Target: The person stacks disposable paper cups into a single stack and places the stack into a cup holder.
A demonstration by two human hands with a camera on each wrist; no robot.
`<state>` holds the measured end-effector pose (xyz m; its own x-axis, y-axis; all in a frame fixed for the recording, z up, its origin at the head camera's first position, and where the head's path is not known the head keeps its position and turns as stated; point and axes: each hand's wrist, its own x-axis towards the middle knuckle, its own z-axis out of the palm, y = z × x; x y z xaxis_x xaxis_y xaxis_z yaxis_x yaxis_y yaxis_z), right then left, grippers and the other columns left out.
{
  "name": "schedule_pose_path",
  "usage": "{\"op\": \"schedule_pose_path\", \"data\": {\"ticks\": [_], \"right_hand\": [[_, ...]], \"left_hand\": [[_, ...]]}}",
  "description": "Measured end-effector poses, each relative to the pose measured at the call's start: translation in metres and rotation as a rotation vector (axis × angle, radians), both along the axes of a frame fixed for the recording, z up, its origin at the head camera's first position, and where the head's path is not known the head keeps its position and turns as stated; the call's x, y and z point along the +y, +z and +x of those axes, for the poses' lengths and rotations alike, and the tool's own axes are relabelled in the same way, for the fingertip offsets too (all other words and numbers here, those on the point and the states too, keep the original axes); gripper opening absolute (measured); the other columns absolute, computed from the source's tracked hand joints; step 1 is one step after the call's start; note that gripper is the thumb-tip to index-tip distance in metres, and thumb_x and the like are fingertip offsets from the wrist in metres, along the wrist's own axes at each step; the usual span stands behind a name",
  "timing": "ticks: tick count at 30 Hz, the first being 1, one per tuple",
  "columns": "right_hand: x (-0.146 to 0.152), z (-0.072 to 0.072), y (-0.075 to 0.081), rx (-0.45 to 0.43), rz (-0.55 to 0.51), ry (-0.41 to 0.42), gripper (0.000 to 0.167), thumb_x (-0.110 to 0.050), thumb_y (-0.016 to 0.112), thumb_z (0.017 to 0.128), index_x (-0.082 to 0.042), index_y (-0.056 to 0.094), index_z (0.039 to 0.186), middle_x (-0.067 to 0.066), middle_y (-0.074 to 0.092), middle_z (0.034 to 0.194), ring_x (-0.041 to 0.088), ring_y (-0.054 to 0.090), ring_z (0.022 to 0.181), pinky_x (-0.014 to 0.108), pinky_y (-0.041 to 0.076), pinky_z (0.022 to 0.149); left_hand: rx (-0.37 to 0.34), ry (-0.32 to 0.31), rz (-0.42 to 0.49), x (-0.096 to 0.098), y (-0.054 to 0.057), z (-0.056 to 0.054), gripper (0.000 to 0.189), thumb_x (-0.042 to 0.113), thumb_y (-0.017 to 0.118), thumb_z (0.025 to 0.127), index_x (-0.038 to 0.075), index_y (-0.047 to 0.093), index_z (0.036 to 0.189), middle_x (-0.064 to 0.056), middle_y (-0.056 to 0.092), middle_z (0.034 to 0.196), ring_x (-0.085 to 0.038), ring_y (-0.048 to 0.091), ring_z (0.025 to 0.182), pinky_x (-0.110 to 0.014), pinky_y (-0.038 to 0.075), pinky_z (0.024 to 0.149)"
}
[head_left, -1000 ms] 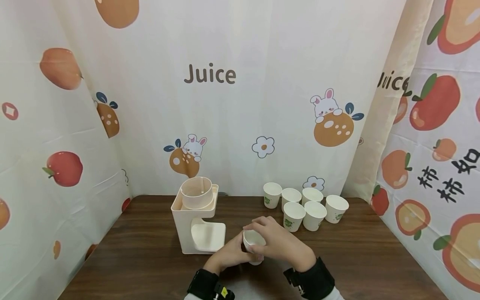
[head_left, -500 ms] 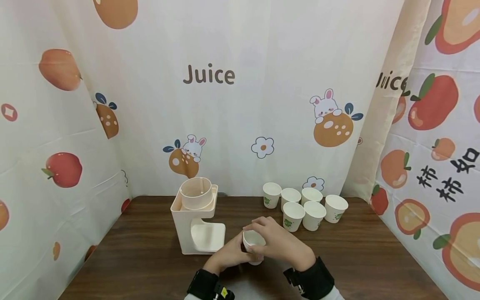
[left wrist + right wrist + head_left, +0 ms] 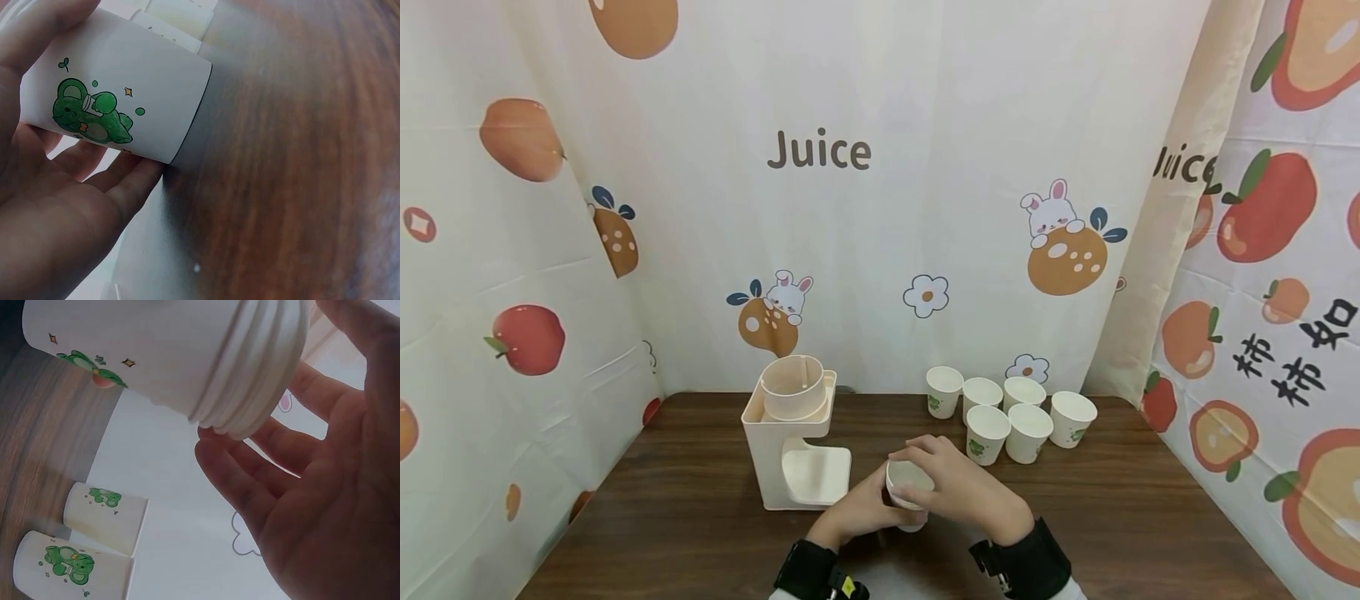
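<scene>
A stack of white paper cups [image 3: 911, 473] stands upright between my hands on the brown table, several rims nested at its top [image 3: 250, 369]. My left hand [image 3: 863, 507] grips the stack's side low down, thumb on one side and fingers on the other. In the left wrist view the outer cup [image 3: 119, 87] shows a green cartoon animal, its base right at the tabletop. My right hand [image 3: 961, 487] curls around the rims from above, fingertips at the edges of the nested cups. Part of the stack is hidden behind both hands.
To the left stands a cream-coloured dispenser [image 3: 767, 462] with a round tube [image 3: 793, 388] on top and a shelf [image 3: 826, 473] in front. Several single paper cups [image 3: 987, 433] stand upright at the back right. A printed curtain [image 3: 850, 217] hangs behind the table [image 3: 685, 517].
Hardly any motion shows. The top rim and my right fingers have shifted very slightly to the right; my left hand keeps its hold on the stack.
</scene>
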<state>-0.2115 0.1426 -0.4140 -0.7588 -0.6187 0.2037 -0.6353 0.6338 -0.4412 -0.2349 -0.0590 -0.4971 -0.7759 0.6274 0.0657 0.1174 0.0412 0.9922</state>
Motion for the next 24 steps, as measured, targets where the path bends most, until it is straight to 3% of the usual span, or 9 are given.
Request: {"op": "schedule_pose_path", "data": {"ticks": [4, 18, 24], "right_hand": [[0.003, -0.001, -0.001, 0.033, 0.001, -0.033, 0.041, -0.045, 0.056, 0.102, -0.018, 0.064, 0.131, 0.007, 0.057, 0.132, 0.027, 0.052, 0.121, 0.043, 0.05, 0.09], [0.017, -0.009, -0.004, 0.227, -0.069, -0.066, 0.029, -0.027, 0.063, 0.101, -0.009, 0.067, 0.123, 0.004, 0.063, 0.122, 0.026, 0.056, 0.117, 0.047, 0.048, 0.092], [0.03, -0.013, -0.007, 0.229, -0.082, -0.143, 0.028, -0.023, 0.067, 0.098, -0.009, 0.067, 0.123, 0.006, 0.063, 0.121, 0.028, 0.057, 0.116, 0.048, 0.049, 0.092]], "left_hand": [[0.018, 0.011, -0.006, 0.0, 0.001, 0.0, 0.08, 0.012, 0.08, 0.086, 0.016, 0.035, 0.151, -0.004, 0.058, 0.127, -0.021, 0.059, 0.112, -0.036, 0.046, 0.095], [0.026, 0.043, -0.071, 0.0, 0.002, 0.0, 0.081, 0.021, 0.083, 0.084, 0.02, 0.036, 0.151, 0.0, 0.057, 0.128, -0.02, 0.055, 0.117, -0.047, 0.04, 0.101], [0.034, 0.043, -0.065, 0.001, 0.001, -0.001, 0.08, 0.021, 0.084, 0.084, 0.02, 0.038, 0.149, 0.001, 0.056, 0.13, -0.02, 0.053, 0.119, -0.049, 0.037, 0.103]]}}
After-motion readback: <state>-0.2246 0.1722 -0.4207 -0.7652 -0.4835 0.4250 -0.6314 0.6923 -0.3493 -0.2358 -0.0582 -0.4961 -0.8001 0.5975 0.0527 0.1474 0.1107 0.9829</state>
